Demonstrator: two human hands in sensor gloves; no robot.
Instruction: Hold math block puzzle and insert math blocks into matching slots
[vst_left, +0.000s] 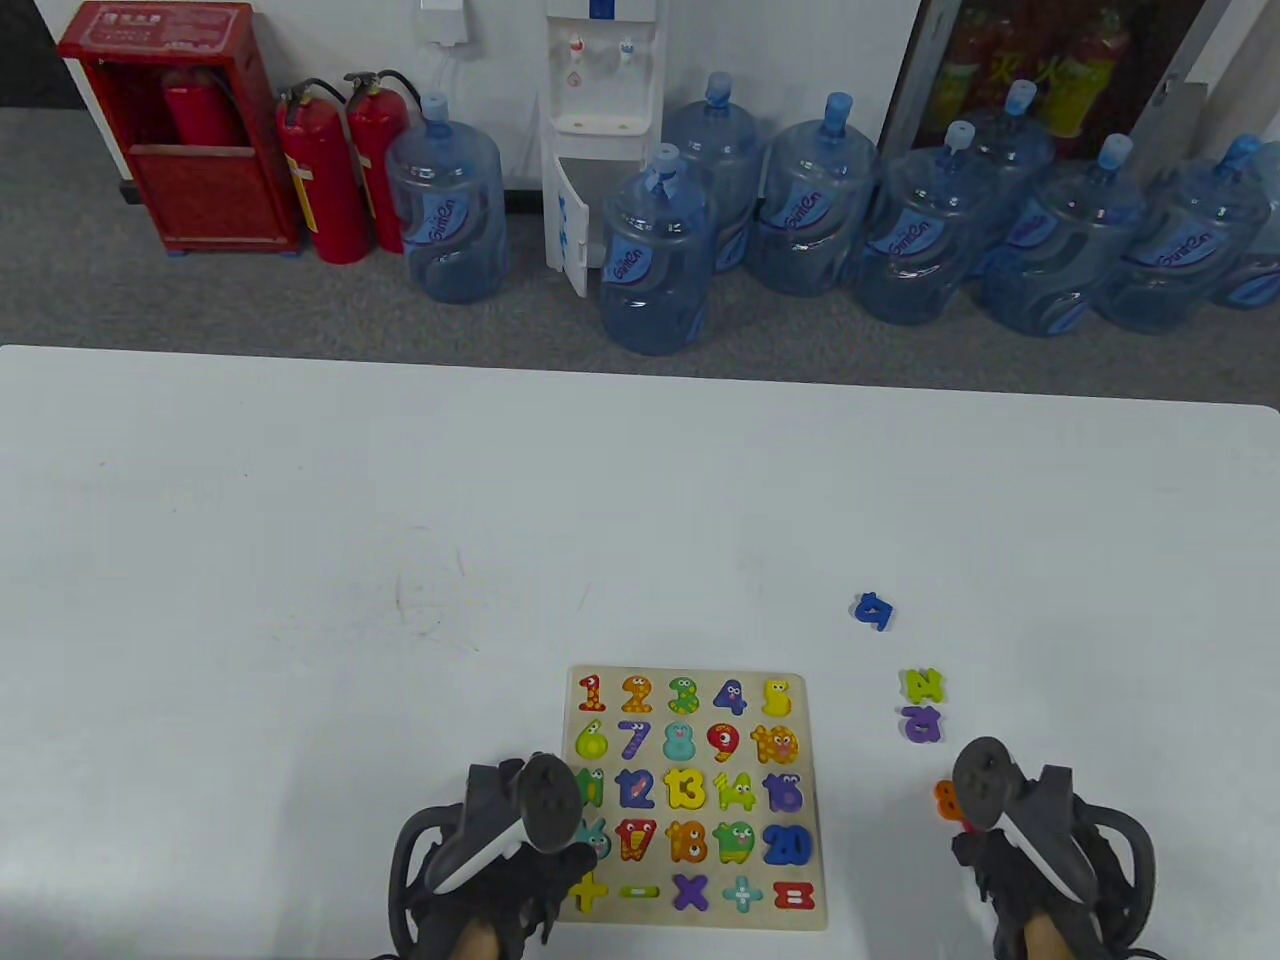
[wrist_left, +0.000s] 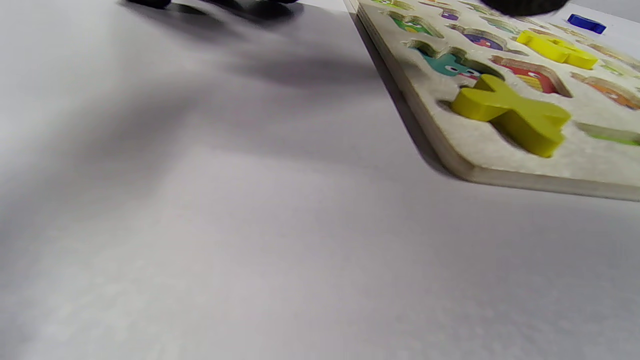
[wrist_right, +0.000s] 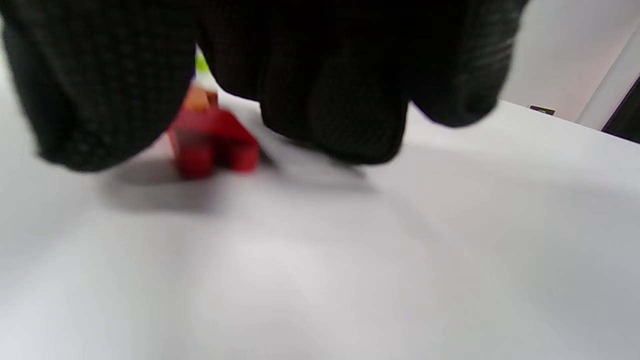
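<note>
Right hand (vst_left: 1010, 850) hovered over small red block (wrist_right: 212, 142), grip unclear. Left hand (vst_left: 500, 850) rested on wooden number puzzle board (vst_left: 810, 800), lower-left corner; grip unclear.

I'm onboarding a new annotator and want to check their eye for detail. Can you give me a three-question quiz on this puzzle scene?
1. True or false: the yellow plus-shaped block sits in the wooden number puzzle board.
2. Which loose block lies farthest from the person: A the blue block, B the lime-green block, C the purple block?
3. Fill in: the left hand is at the board's ___ side in the table view.

Key: 1 true; 2 A; 3 left.
</note>
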